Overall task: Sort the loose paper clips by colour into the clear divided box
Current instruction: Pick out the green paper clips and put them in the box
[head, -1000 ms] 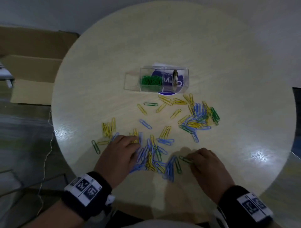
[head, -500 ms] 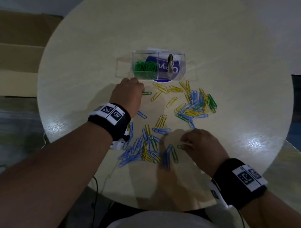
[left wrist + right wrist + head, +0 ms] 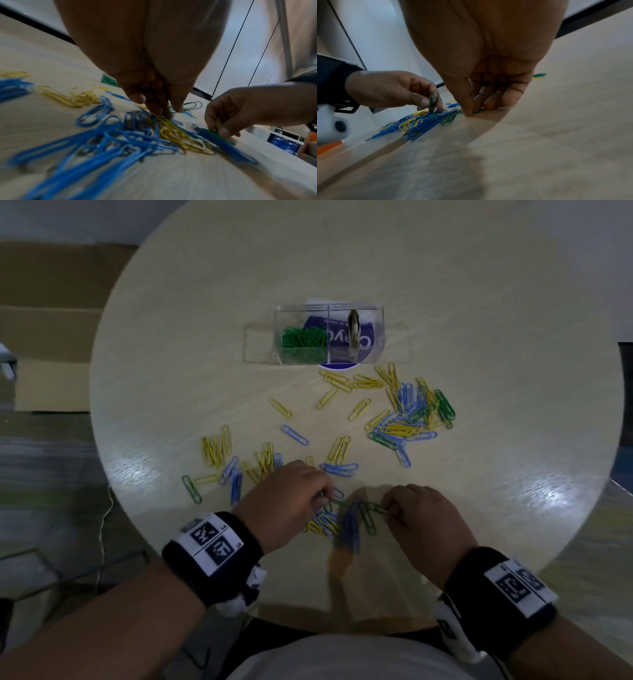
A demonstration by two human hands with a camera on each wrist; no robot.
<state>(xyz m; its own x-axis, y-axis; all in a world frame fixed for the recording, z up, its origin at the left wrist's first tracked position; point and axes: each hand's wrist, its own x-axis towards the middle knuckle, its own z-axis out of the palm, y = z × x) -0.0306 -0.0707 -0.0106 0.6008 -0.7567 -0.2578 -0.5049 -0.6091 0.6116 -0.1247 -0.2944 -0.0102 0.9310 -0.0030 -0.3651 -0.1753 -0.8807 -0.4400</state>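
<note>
The clear divided box [image 3: 371, 313] stands at the table's middle, with green clips [image 3: 303, 337] in its left compartment and a dark upright clip [image 3: 353, 332] in the right one. Loose blue, yellow and green paper clips [image 3: 407, 419] are scattered in front of it. My left hand [image 3: 323, 498] hovers over the near mixed pile [image 3: 346, 523] and pinches a green clip [image 3: 432, 99] between thumb and forefinger. My right hand [image 3: 388, 510] is just right of the pile, fingertips down, pinching another green clip [image 3: 478, 111] that lies on the table.
The round pale wooden table [image 3: 479, 302] ends close behind my wrists. A group of yellow clips [image 3: 215, 450] and a lone green clip [image 3: 191, 488] lie to the left. Flattened cardboard [image 3: 51, 337] lies on the floor at the left.
My left hand reached out to the lone green clip in front of the box, then came back to the near pile; that clip is gone from there. The right hand stayed by the pile.
</note>
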